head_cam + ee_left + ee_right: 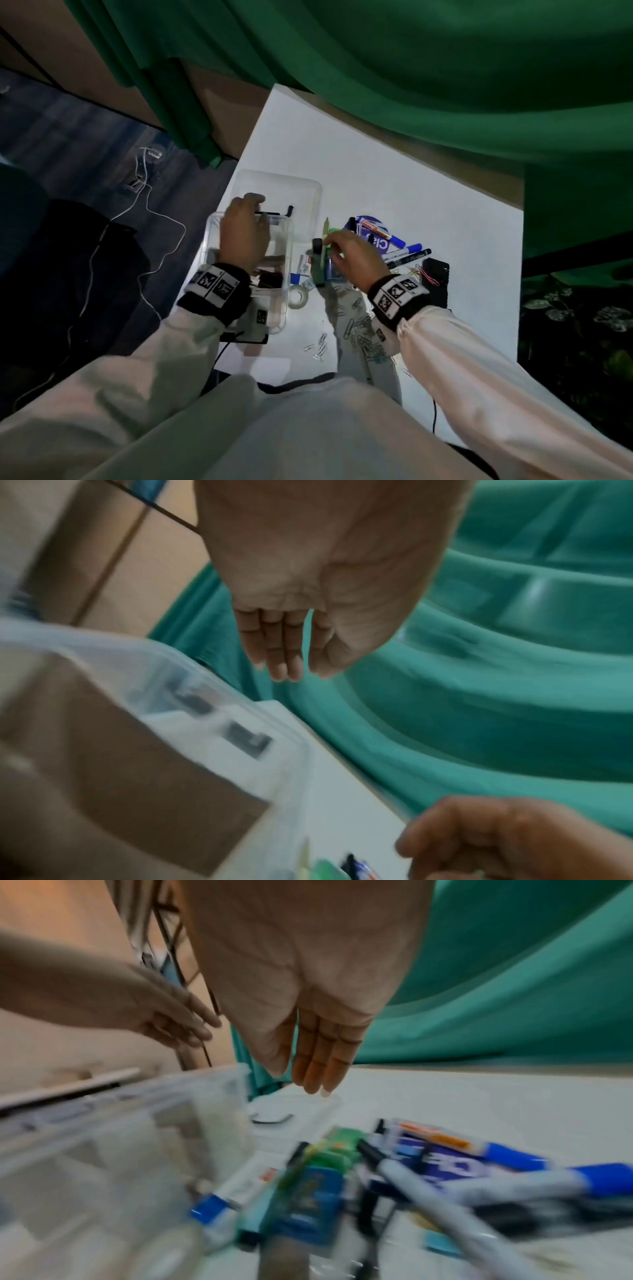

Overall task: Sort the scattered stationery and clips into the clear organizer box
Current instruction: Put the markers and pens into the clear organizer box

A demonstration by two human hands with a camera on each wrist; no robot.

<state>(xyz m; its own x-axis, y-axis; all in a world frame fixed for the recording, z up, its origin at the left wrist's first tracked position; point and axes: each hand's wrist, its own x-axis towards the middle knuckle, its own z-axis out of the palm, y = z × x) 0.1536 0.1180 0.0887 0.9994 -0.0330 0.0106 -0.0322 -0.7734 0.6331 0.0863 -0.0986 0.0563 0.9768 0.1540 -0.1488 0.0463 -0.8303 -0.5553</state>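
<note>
- The left hand [244,230] is over the clear box [212,240], fingers straight, holding nothing.
- The right hand [352,257] hangs loose and empty above the pens [402,251] beside the box.
- Paper clips [359,329] lie near.

L hand [301,588] relaxed above blurred clear box [192,674], R hand [507,842] nearby

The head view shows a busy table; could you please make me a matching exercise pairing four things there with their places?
Things:
1. left hand
2. right hand
3. tape roll
4. paper clips

Places:
A. over the pile of markers
B. over the clear organizer box
C. scattered on the table beside the right wrist
D. on the table against the box's right side

Pairs: 1-B, 2-A, 3-D, 4-C
</note>
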